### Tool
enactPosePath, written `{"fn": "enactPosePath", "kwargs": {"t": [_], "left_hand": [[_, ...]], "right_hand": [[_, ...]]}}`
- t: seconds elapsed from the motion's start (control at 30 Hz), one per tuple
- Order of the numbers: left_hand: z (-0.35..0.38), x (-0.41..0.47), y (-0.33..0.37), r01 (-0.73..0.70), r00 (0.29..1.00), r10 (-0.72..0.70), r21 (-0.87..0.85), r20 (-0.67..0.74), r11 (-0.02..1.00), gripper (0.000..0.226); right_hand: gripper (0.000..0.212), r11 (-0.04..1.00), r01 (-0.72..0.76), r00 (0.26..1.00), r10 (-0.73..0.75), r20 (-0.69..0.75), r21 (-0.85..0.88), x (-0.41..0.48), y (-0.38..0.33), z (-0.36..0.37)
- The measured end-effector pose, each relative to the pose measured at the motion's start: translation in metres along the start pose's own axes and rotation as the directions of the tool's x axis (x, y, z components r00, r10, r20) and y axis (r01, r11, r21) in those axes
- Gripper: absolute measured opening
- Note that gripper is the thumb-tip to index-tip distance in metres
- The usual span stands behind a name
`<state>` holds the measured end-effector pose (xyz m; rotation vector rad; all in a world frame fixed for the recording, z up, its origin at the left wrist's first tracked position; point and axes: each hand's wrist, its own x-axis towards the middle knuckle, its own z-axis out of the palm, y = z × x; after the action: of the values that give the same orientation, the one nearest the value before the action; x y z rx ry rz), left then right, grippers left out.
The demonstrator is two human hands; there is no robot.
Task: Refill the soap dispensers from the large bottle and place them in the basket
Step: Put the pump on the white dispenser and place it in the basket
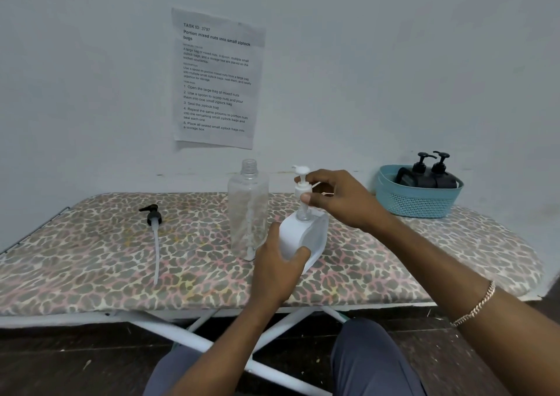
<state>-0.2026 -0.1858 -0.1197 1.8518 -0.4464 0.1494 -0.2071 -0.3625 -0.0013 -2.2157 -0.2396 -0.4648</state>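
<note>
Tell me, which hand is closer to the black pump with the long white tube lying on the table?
Left. The left hand grips the white dispenser, right of the black pump. The right hand pinches the white pump top, farther right.

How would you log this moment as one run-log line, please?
left hand: holds white dispenser | right hand: on pump | basket: two black dispensers

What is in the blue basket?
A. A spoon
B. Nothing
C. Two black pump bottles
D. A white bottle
C: two black pump bottles stand inside the blue basket at the far right of the table.
</note>
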Motion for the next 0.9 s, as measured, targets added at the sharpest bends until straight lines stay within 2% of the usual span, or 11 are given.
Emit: {"fn": "enactPosePath", "kwargs": {"t": [0.4, 0.6, 0.77, 0.9], "left_hand": [[0.001, 0.001, -0.003, -0.016, 1.0, 0.016, -0.037, 0.004, 0.999, 0.043], [0.001, 0.003, -0.006, -0.027, 1.0, 0.028, -0.038, 0.005, 0.999, 0.047], [0.001, 0.002, -0.007, -0.033, 0.999, 0.034, -0.045, 0.009, 0.998, 0.044], [0.001, 0.001, -0.006, -0.032, 0.999, 0.033, -0.045, 0.015, 0.998, 0.047]], "right_hand": [[0.022, 1.0, -0.027, 0.999, 0.027, 0.038, -0.01, -0.018, 0.013, 0.008], [0.018, 0.999, -0.046, 0.998, 0.044, 0.053, 0.026, -0.021, 0.019, 0.013], [0.019, 0.984, -0.126, 0.991, 0.132, -0.037, 0.129, -0.023, 0.027, 0.019], [0.036, 0.976, -0.112, 0.977, 0.143, -0.159, 0.189, -0.028, 0.025, 0.037]]}}
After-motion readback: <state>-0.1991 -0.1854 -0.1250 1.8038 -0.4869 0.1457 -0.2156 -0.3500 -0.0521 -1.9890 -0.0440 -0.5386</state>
